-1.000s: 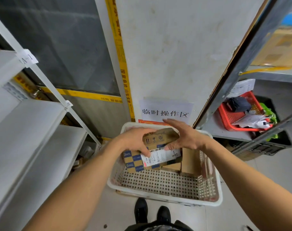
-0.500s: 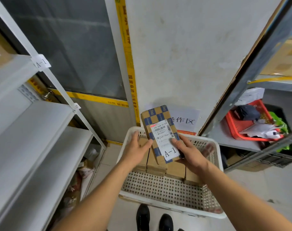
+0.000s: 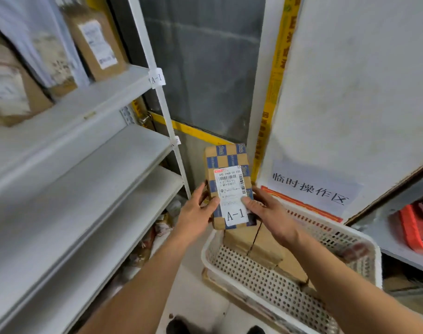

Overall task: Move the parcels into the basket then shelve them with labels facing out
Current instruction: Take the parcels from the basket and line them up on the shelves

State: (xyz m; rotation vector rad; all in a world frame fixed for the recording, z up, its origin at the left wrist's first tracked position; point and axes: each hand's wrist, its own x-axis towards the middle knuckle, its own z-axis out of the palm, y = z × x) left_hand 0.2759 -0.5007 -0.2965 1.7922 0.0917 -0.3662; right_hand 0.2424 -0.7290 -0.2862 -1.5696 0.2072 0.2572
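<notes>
White metal shelving (image 3: 90,150) fills your left, its upright tagged A-1 (image 3: 157,78). You hold the blue-and-tan checkered cardboard parcel (image 3: 226,165) upright above the white perforated plastic basket (image 3: 266,283), where more brown boxes (image 3: 261,244) remain. Your left hand (image 3: 196,213) and right hand (image 3: 268,210) pinch its lower edges, thumbs pressed on the white label (image 3: 232,196) (marked A-1). Match that tag, probably the top shelf, though it's blurred. Keep the label toward you as you slide it in.

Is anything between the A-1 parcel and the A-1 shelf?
Nothing visible blocks it. Both hands, left hand and right hand, hold the checkered parcel; the A-1 shelf has bare board beside its brown parcels.
</notes>
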